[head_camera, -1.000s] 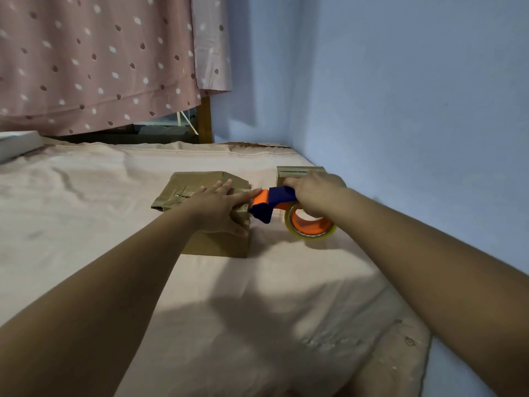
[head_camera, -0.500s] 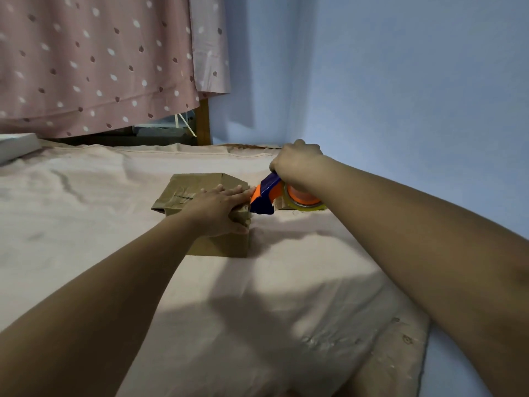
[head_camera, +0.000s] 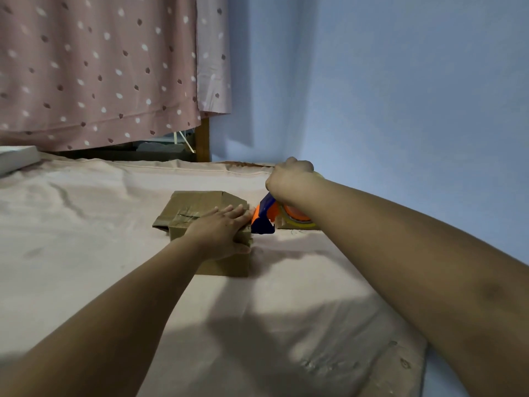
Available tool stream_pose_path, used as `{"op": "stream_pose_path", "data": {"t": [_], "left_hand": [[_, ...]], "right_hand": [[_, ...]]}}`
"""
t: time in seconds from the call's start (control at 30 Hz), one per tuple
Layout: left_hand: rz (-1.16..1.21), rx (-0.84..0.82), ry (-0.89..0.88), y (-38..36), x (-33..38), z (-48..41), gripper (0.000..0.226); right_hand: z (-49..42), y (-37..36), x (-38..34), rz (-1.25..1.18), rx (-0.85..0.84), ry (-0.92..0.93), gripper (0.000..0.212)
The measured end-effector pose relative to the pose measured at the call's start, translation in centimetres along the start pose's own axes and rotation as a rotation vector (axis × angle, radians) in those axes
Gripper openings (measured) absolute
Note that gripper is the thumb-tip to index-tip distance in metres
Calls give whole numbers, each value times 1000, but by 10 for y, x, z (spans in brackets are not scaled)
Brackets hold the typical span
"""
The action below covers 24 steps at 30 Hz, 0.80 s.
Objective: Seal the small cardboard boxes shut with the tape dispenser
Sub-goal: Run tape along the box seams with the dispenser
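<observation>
A small brown cardboard box (head_camera: 197,207) sits on the pink sheet, with strips of brown tape across its closed top flaps. My left hand (head_camera: 221,232) lies flat on the box's right end, fingers spread and pressing down. My right hand (head_camera: 289,179) grips the handle of an orange and blue tape dispenser (head_camera: 264,217), whose blue nose points down at the box's right edge. The tape roll (head_camera: 297,219) shows under my right wrist. A second cardboard box (head_camera: 286,224) behind the dispenser is mostly hidden.
The pink sheet (head_camera: 86,253) covers a wide flat surface that ends at the blue wall (head_camera: 400,110) on the right. A dotted pink curtain (head_camera: 100,67) hangs at the back. A white flat object (head_camera: 17,159) lies at the far left edge.
My right hand has risen and tipped the dispenser from lying level to nose-down at the box's right edge. My left hand has stayed pressed on the box.
</observation>
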<state>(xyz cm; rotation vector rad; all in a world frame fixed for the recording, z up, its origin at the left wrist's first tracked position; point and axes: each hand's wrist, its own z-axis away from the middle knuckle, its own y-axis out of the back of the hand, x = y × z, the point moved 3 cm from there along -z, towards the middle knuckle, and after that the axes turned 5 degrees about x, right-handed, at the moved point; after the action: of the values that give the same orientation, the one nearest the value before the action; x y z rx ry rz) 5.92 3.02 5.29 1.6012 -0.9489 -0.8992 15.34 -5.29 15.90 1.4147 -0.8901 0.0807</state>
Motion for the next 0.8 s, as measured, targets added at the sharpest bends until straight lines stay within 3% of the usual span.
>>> {"op": "stream_pose_path", "data": {"t": [0.43,0.8], "left_hand": [[-15,-21,-5,1,5,1,85],[3,-33,15,-3,2,0,59]], "right_hand": [[-8,-20,-26,195,33,85,40],[-19,-44,18,-51,-63,-84,40]]}}
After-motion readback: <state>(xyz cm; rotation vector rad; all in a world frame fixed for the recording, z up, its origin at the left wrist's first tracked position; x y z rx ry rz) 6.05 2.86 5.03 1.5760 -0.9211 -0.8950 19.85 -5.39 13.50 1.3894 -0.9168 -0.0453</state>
